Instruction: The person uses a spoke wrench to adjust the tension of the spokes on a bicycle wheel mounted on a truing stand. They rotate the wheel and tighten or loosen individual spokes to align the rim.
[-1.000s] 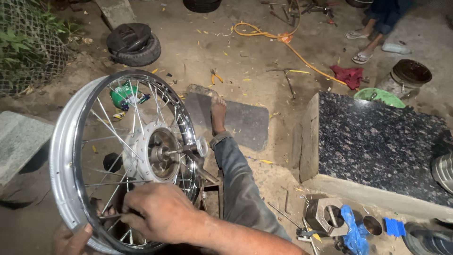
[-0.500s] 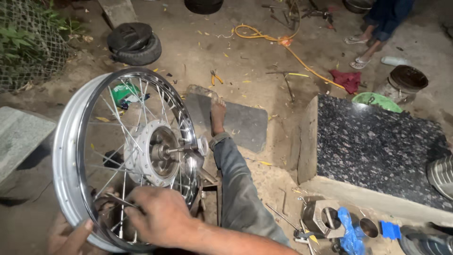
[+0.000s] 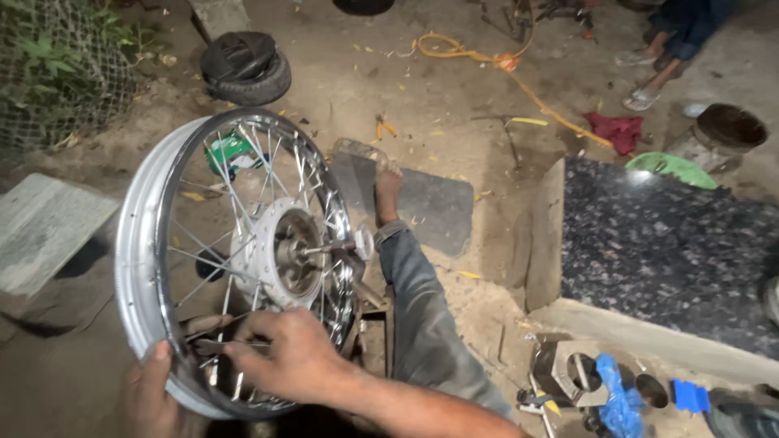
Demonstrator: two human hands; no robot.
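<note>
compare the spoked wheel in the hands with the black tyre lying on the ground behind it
The spoked wheel is bare shiny metal, stands upright, and is held by the left hand and right hand. The black tyre is dull rubber, lies flat on the dirt, untouched, and looks smaller from here. Both are round.

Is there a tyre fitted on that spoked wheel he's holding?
No, the spoked wheel shows a bare shiny metal rim; the left hand grips it directly.

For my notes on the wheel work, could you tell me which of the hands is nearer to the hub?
Right. The right hand pinches among the spokes just below the hub; the left hand grips the rim at its lower edge, farther out.
</note>
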